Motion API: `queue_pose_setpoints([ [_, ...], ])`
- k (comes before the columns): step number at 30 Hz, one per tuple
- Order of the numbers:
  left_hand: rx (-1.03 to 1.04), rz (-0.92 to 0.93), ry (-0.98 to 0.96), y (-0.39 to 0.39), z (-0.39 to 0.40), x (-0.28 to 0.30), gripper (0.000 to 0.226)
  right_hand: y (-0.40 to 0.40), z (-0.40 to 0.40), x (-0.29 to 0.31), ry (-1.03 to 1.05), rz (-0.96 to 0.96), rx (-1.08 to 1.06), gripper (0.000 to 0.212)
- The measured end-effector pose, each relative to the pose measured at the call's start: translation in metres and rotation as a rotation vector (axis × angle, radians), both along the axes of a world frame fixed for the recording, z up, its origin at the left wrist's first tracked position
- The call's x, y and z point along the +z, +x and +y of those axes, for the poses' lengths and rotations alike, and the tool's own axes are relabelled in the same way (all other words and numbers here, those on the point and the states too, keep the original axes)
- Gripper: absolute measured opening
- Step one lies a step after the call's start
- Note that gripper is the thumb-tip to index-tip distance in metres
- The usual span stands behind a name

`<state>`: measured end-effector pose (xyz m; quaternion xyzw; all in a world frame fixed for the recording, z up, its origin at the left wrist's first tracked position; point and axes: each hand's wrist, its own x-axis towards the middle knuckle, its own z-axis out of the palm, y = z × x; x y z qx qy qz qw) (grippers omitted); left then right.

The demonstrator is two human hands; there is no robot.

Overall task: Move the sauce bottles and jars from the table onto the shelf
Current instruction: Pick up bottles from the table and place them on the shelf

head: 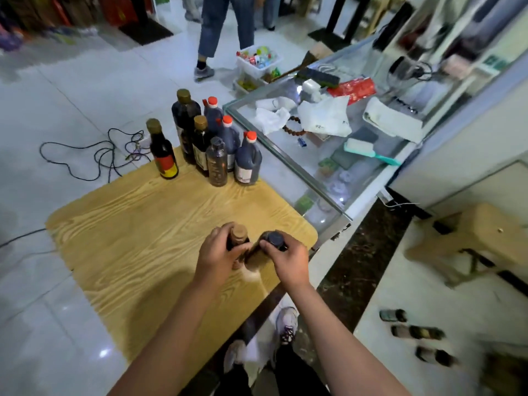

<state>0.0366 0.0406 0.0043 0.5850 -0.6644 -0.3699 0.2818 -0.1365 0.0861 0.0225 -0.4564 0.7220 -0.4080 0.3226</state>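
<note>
On the wooden table [137,224], near its right front edge, my left hand [218,252] grips a dark bottle with a brown cap [238,235]. Right beside it, my right hand [285,260] holds a bottle with a dark cap [274,240]; the two bottles touch. At the table's far corner stands a cluster of several dark sauce bottles [205,138], some with gold caps, some with red caps [248,158], one with a red and yellow label [163,151]. Three small bottles [417,332] lie on the white shelf surface [400,281] at lower right.
A glass display counter [328,144] strewn with bags, a brush and clutter adjoins the table on the right. Cables [94,155] trail on the tiled floor to the left. A person's legs [223,32] and white bins [257,62] are beyond. A wooden stool [480,241] stands at right.
</note>
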Motion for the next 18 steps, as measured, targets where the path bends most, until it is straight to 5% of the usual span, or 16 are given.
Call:
queue_pose_setpoints([
  [6, -0.019, 0.208, -0.042, -0.077, 0.044, 0.04, 0.032, -0.063, 0.064, 0.053, -0.104, -0.099, -0.236, 0.018],
  [12, -0.186, 0.486, -0.051, -0.196, 0.093, 0.11, 0.032, -0.165, 0.156, 0.116, -0.381, -0.059, -0.592, 0.012],
  [18, -0.471, 0.579, -0.059, -0.332, 0.182, 0.173, 0.028, -0.265, 0.288, 0.162, -0.575, -0.067, -0.941, 0.014],
])
